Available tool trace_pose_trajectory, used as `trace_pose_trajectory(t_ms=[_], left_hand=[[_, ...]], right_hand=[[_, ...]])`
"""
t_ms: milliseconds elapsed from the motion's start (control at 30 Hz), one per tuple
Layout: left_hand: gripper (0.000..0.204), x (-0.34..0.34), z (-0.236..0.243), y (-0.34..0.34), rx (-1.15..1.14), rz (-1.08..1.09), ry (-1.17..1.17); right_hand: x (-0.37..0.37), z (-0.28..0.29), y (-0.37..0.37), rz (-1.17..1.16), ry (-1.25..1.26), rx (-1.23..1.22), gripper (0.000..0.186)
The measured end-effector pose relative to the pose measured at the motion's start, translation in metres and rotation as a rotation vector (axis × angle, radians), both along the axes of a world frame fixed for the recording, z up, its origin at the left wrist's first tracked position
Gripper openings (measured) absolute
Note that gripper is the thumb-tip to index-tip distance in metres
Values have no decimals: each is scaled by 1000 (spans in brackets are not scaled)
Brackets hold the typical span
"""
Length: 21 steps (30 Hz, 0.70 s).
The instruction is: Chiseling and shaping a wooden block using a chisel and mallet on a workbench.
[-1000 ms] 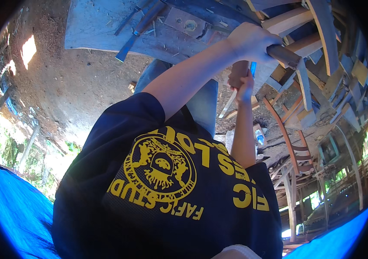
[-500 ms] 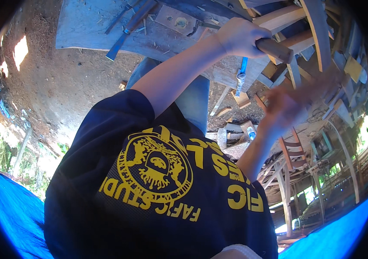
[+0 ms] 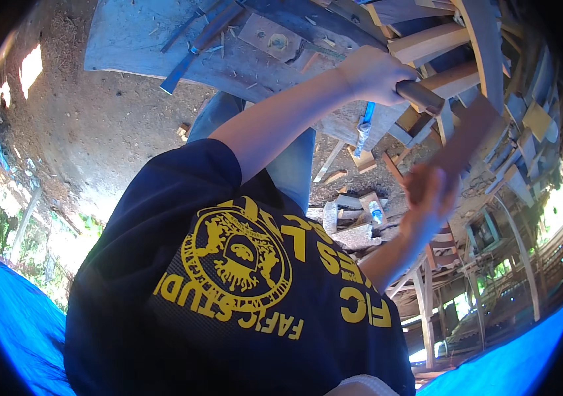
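Observation:
My left hand (image 3: 375,74) is closed round a chisel, whose round wooden handle (image 3: 421,98) sticks out toward the right; its blade is hidden. Lower and to the right, my right hand (image 3: 432,190) is closed on the lower end of a flat-sided wooden mallet (image 3: 469,140). The mallet is blurred and slants up to the right, its upper end a little apart from the handle's butt. Beneath the left forearm lies the pale workbench plank (image 3: 129,46), strewn with shavings. A wooden block with round hollows (image 3: 275,43) rests on it.
Another long chisel (image 3: 195,46) lies on the plank's left part. Curved wooden chair parts (image 3: 482,46) crowd the upper right. A blue-handled tool with a wrapped grip (image 3: 364,125) hangs at the plank's edge. Offcuts and a small bottle (image 3: 376,212) lie on the dirt floor.
The right hand and mallet have moved, and the mallet shows more clearly now. My left hand with the chisel has come slightly lower.

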<state>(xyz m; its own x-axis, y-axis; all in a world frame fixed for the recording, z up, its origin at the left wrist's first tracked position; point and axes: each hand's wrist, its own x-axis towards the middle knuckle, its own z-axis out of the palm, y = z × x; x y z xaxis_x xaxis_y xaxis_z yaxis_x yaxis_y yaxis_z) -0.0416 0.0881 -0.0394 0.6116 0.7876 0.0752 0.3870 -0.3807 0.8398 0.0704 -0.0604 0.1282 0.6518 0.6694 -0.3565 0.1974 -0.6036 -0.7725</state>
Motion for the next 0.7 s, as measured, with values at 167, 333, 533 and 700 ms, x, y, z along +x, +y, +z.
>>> trace_pose_trajectory(t_ms=[167,333,533,700], left_hand=[[21,8,-3,-1,-6,2,53],[21,24,-13,-7,-12,-11,125],[21,35,-22,-2,2,-24,225],[22,49,-36,-4,-16,-101,353]], right_hand=[[21,5,11,-389,-122,404,47],[-8,-39,6,-121,55,-95,46],[24,-16,6,-249,188,12,37],[41,-21,-4,-330,230,25,35]])
